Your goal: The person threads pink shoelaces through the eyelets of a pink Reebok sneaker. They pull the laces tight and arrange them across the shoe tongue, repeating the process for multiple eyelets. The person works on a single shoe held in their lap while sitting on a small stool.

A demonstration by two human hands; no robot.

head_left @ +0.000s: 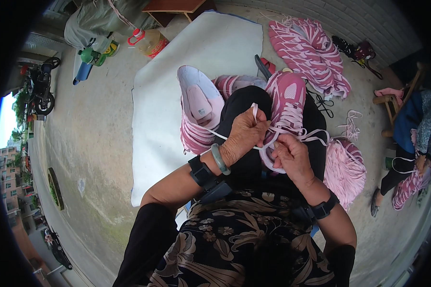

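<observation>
A pink sneaker (287, 93) with pale pink laces lies across my dark-trousered lap, its toe pointing away. My left hand (246, 129), wearing a green bangle, pinches a pale shoelace (255, 111) whose end sticks up above the fingers. At the sneaker's collar, my right hand (292, 155) has its fingers bent and closed on the edge near the top eyelets; whether a lace is in them too is hidden. A loose lace loop (322, 136) curves out past the right hand. Left of my knee stands a stack of pink shoe uppers (194, 126) with a pale insole inside.
A white sheet (160, 100) covers the ground ahead. Bundled pink uppers (309, 57) lie far right, and a heap of pale laces (345, 174) sits by my right leg. Bottles (151, 43) stand far left. At right, another person (407, 138) handles pink uppers beside a wooden chair (390, 107).
</observation>
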